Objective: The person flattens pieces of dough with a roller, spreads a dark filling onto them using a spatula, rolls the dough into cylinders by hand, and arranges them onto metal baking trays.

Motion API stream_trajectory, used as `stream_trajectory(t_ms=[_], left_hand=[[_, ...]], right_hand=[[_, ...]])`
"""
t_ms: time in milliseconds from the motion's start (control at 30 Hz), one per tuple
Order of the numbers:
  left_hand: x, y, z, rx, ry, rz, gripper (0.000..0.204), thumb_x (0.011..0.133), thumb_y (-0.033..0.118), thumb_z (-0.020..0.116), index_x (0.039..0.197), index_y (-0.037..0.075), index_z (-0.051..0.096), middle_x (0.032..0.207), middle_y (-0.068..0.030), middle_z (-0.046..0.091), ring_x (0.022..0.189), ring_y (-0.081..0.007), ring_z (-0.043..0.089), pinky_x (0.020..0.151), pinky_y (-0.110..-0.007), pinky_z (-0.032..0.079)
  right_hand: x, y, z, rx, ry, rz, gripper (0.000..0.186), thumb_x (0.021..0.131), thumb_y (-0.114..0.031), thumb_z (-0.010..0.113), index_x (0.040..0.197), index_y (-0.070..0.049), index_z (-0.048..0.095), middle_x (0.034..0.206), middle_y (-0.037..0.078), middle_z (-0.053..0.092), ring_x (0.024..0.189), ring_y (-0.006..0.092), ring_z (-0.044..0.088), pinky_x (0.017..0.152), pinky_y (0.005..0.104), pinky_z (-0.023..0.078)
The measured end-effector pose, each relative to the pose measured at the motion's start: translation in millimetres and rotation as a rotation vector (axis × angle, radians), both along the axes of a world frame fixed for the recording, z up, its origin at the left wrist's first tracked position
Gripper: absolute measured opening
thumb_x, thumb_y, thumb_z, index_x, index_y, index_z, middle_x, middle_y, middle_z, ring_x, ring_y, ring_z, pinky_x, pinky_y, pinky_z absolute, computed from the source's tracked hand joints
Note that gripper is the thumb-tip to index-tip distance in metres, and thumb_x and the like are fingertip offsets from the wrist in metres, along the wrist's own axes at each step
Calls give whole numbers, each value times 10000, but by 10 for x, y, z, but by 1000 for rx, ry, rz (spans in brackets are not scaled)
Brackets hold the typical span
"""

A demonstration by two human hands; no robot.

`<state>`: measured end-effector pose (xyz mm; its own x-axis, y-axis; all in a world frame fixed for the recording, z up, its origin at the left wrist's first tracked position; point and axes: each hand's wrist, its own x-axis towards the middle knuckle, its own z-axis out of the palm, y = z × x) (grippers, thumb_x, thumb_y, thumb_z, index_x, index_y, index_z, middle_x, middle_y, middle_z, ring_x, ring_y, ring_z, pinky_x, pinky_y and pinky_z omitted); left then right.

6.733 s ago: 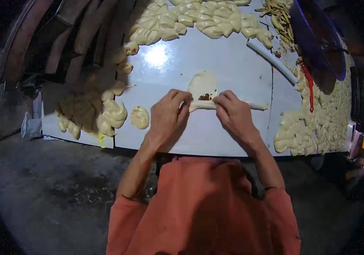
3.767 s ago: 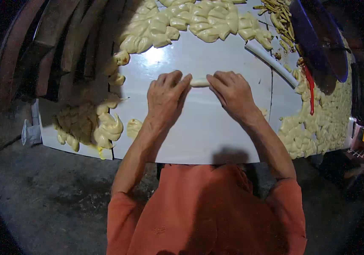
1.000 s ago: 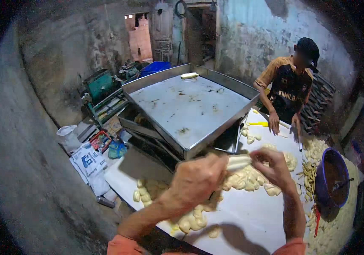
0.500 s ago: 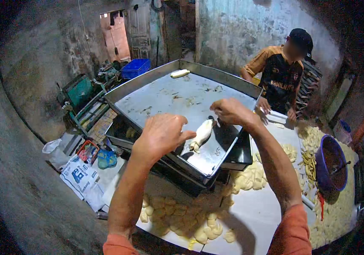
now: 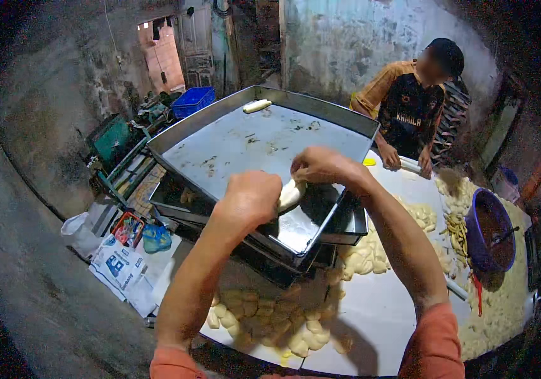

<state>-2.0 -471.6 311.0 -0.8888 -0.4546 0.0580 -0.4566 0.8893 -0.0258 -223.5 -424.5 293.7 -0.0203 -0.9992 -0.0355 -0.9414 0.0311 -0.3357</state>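
Observation:
My left hand (image 5: 248, 199) and my right hand (image 5: 318, 167) grip opposite ends of a pale rolled piece of dough (image 5: 291, 194) in the near part of a large square metal tray (image 5: 220, 150). Another dough roll (image 5: 256, 106) lies against the tray's far wall. More trays (image 5: 352, 234) are stacked beneath. Below and right of the stack, lumps of pale dough (image 5: 362, 256) lie on the white tabletop (image 5: 378, 319).
A co-worker (image 5: 412, 110) rolls a white piece at the table's far right. A purple bowl (image 5: 490, 240), a red utensil (image 5: 477, 297) and a white tube (image 5: 457, 290) sit at right. Machinery (image 5: 109, 142), a blue crate (image 5: 191, 101) and sacks (image 5: 116, 268) are at left.
From bending over the tabletop, my view turned to the trays. The roll moved from my raised hands into the tray; my fingers parted from it, then closed on it again.

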Motion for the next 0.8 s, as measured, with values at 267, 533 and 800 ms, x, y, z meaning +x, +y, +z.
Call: stream_trajectory(t_ms=[267, 533, 800], left_hand=[[48, 54, 84, 33, -28, -20, 197, 769, 206, 738, 929, 100, 784, 963, -208, 743, 926, -381, 725, 822, -490, 568], [-3, -74, 297, 169, -109, -198, 281, 827, 189, 732, 1066, 50, 778, 989, -162, 769, 880, -270, 756, 792, -398, 600], [1001, 329, 141, 28, 672, -148, 287, 977, 286, 715, 1079, 20, 753, 976, -132, 759, 840, -182, 728, 742, -332, 613]], right_hand=[[87, 53, -73, -87, 56, 22, 289, 911, -309, 675, 1040, -68, 768, 964, 181, 757, 894, 337, 729, 808, 420, 558], [-667, 299, -192, -588, 229, 84, 253, 998, -272, 596, 1124, -89, 718, 933, 167, 732, 869, 283, 718, 770, 375, 566], [1116, 2987, -1298, -468, 226, 104, 247, 775, -119, 830, 1004, -114, 739, 1020, 101, 743, 899, 280, 704, 739, 387, 551]])
